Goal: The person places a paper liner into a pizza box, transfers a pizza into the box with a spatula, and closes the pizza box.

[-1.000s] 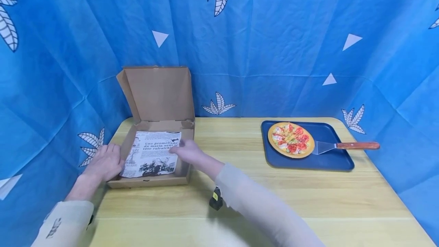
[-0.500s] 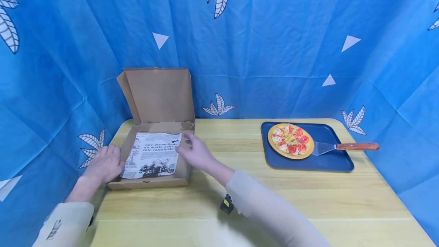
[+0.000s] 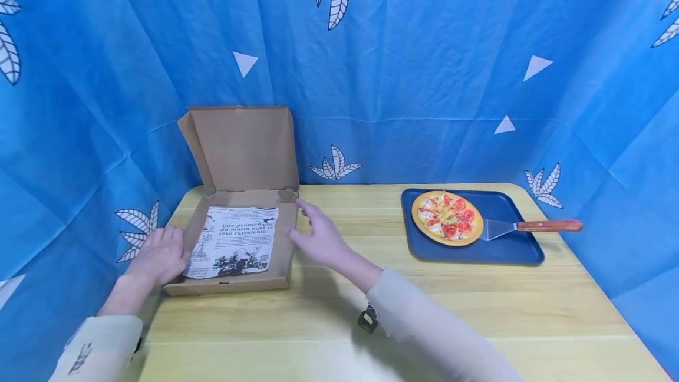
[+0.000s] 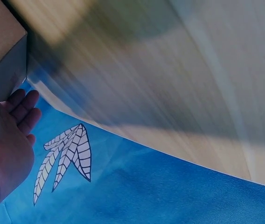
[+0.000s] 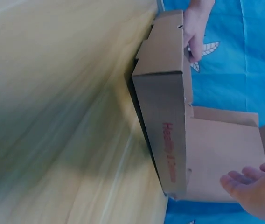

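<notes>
Box (image 3: pixel 244 149), left of frame: paper (image 3: pixel 241 237) lies inside; left hand (image 3: pixel 161 255) grips left side; right hand (image 3: pixel 325 239) near right side, thumb and fingers apart.

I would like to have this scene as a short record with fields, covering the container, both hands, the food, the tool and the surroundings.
Container: cardboard box, lid raised
Inside it: printed paper, lying flat
Left hand: grips the box's left wall
Right hand: at the box's right side, holding nothing; contact unclear
Food: pizza on blue tray
Tool: spatula, blade at the pizza's edge, handle past the tray's rim
Surface: wooden table
Background: blue leaf-print cloth
</notes>
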Demonstrator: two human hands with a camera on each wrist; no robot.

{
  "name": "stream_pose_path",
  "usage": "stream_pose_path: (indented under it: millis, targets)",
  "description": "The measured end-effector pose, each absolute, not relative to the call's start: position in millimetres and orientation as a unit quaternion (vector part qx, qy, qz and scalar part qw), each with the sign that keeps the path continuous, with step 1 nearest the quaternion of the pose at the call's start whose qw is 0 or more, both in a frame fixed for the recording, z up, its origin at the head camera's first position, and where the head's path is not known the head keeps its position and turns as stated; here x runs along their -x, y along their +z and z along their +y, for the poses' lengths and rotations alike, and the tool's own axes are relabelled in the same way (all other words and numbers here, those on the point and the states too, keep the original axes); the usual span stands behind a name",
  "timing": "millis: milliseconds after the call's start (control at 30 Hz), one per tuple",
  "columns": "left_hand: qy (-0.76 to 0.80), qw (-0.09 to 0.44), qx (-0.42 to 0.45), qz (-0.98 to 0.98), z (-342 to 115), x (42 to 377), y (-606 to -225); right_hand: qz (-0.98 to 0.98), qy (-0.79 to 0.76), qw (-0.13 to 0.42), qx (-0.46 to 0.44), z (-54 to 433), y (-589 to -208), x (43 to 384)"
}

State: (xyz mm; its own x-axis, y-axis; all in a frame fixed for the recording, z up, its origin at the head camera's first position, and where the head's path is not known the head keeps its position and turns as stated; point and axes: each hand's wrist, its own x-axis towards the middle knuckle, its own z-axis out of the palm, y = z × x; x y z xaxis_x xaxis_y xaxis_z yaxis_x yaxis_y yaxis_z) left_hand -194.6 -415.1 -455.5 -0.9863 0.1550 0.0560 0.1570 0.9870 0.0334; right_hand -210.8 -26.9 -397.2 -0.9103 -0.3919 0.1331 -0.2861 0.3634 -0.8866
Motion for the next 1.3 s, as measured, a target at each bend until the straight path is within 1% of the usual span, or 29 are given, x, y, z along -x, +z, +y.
stream_pose_path:
  millis: [367,767,1100,1300]
  targets:
    - [-0.023,0.016,0.075,-0.997,-412,194,-450,0.848,-0.491,0.029,0.198,12,-402,214]
    - [-0.02,0.023,0.078,-0.997,-412,193,-451,0.854,-0.49,0.007,0.175,56,-407,215]
    - [-0.017,0.016,0.076,-0.997,-411,193,-451,0.858,-0.489,0.012,0.16,89,-402,216]
    - [-0.017,0.013,0.07,-0.997,-411,193,-452,0.866,-0.478,-0.008,0.146,106,-400,215]
